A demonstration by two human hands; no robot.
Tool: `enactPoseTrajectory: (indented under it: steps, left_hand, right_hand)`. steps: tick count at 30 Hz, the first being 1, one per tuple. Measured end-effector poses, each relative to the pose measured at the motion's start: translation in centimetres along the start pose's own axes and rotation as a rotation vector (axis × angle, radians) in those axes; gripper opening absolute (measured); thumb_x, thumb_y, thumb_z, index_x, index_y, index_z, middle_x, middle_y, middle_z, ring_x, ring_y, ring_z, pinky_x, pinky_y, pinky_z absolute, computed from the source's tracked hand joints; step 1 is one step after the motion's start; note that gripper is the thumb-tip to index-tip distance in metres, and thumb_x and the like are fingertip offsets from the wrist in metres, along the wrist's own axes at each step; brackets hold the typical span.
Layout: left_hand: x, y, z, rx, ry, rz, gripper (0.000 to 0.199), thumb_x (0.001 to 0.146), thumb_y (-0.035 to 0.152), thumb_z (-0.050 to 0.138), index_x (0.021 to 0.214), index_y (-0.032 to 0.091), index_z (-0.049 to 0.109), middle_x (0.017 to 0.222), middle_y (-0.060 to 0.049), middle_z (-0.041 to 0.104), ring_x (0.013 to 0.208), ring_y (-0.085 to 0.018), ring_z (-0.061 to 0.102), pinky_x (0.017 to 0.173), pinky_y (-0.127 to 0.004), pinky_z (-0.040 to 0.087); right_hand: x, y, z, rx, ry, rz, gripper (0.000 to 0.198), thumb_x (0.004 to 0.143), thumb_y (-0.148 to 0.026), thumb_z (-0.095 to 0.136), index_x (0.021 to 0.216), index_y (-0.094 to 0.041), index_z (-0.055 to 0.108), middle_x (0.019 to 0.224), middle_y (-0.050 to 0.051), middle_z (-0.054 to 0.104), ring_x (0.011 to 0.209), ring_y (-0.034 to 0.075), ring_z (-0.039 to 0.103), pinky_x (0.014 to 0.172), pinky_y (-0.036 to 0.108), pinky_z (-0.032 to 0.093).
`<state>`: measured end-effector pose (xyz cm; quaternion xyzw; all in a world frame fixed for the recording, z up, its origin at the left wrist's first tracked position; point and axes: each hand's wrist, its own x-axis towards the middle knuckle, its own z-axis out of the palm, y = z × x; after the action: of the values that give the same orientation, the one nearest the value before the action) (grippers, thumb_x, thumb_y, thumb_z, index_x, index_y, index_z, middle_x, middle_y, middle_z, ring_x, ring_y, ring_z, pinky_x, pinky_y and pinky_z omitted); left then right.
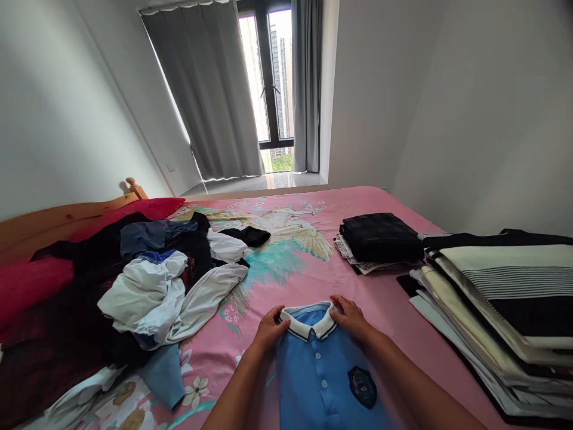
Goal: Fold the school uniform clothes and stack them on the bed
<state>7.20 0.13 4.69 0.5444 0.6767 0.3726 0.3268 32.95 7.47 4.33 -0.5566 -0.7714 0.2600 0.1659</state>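
A blue polo shirt [308, 370] with a white collar and a dark shield badge lies face up on the bed, its lower part cut off by the frame. At the left end of its collar, my left hand [271, 327] is closed, the thumb on top of the cloth. My right hand [351, 316] grips the other side of the collar in the same way, thumb above and fingers behind. The collar is spread between both hands, and its buttons run down the front.
Left of the shirt lies a loose heap of clothes [147, 292]. To the right stand a tall stack of folded garments [501, 298] and a smaller dark folded pile [378, 236]. The bed [286, 286] has a pink patterned sheet; behind it are grey curtains [206, 89] and a window.
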Motion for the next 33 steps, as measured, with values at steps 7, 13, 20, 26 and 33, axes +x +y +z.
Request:
enactPoseTrajectory:
  steps: [7, 13, 20, 26, 33]
  left_hand:
    - [-4.3, 1.4, 2.0, 0.264, 0.246, 0.11, 0.045, 0.083, 0.029, 0.045, 0.126, 0.018, 0.05, 0.136, -0.01, 0.048, 0.13, -0.024, 0.036, 0.11, -0.044, 0.023]
    - [-6.5, 2.3, 4.4, 0.649, 0.018, 0.046, 0.057, 0.088, 0.04, 0.038, 0.141, 0.023, 0.029, 0.152, -0.004, 0.019, 0.14, -0.023, 0.014, 0.113, -0.051, 0.004]
    - [-9.3, 3.7, 3.5, 0.69, 0.031, 0.06, 0.056, 0.09, 0.033, 0.033, 0.144, 0.02, 0.023, 0.153, -0.004, 0.013, 0.141, -0.021, 0.008, 0.114, -0.049, 0.005]
    - [-16.9, 2.7, 4.2, 0.681, -0.182, 0.257, 0.058, 0.09, 0.043, 0.032, 0.144, 0.029, 0.016, 0.152, 0.001, 0.015, 0.14, -0.023, 0.013, 0.114, -0.053, 0.002]
    - [-20.4, 2.4, 4.1, 0.651, -0.199, 0.228, 0.072, 0.081, 0.051, 0.048, 0.143, 0.033, 0.014, 0.151, 0.002, 0.009, 0.14, -0.027, 0.011, 0.113, -0.055, 0.006]
  right_hand:
    - [-3.2, -2.2, 1.7, -0.139, 0.215, 0.011, 0.053, 0.089, -0.036, 0.031, 0.136, -0.011, 0.036, 0.14, 0.014, 0.041, 0.131, 0.024, 0.031, 0.109, 0.042, 0.018]
    - [-5.4, -4.5, 4.1, -0.288, 0.081, 0.015, 0.063, 0.09, -0.048, 0.029, 0.141, -0.012, 0.031, 0.149, 0.011, 0.025, 0.139, 0.025, 0.016, 0.113, 0.047, 0.001]
    - [-8.5, -4.5, 3.0, -0.287, 0.095, 0.021, 0.064, 0.091, -0.048, 0.023, 0.146, -0.016, 0.017, 0.153, 0.004, 0.011, 0.141, 0.022, 0.005, 0.113, 0.05, 0.001]
    - [-15.1, -3.4, 3.4, -0.302, 0.015, -0.097, 0.062, 0.09, -0.053, 0.023, 0.143, -0.021, 0.028, 0.15, 0.004, 0.021, 0.139, 0.024, 0.014, 0.112, 0.053, 0.003]
    - [-18.7, -3.6, 3.6, -0.276, 0.006, -0.147, 0.059, 0.087, -0.054, 0.032, 0.14, -0.029, 0.033, 0.15, 0.001, 0.024, 0.139, 0.027, 0.017, 0.11, 0.059, 0.007]
